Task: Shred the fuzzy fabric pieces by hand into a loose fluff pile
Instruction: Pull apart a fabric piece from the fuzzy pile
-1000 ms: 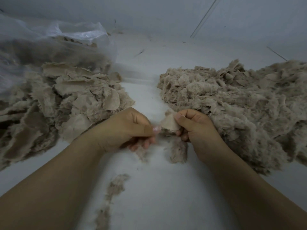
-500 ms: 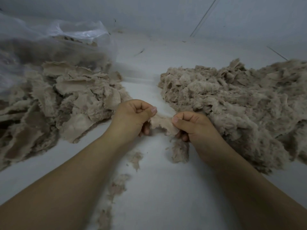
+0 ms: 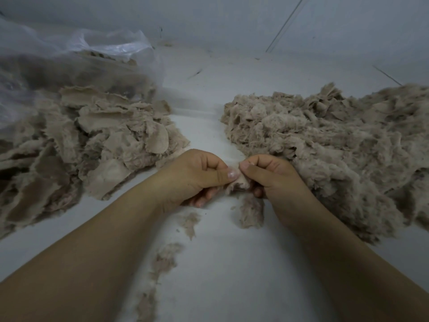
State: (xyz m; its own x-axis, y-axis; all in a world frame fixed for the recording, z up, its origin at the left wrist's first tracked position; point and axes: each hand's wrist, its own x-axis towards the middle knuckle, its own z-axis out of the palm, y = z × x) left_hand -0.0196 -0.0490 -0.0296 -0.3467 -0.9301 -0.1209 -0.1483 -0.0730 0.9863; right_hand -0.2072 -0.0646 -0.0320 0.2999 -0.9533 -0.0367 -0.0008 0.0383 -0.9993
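Left hand (image 3: 197,177), right hand (image 3: 271,177), one scrap (image 3: 239,183), two heaps (image 3: 325,140)

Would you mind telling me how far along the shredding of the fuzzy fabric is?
Done: a large fluff pile lies on the right. In hand: the left hand and right hand both pinch one small fabric piece between them. Left: a heap of flat unshredded pieces on the left, spilling from a plastic bag. Roughly halfway, judging by the piles.
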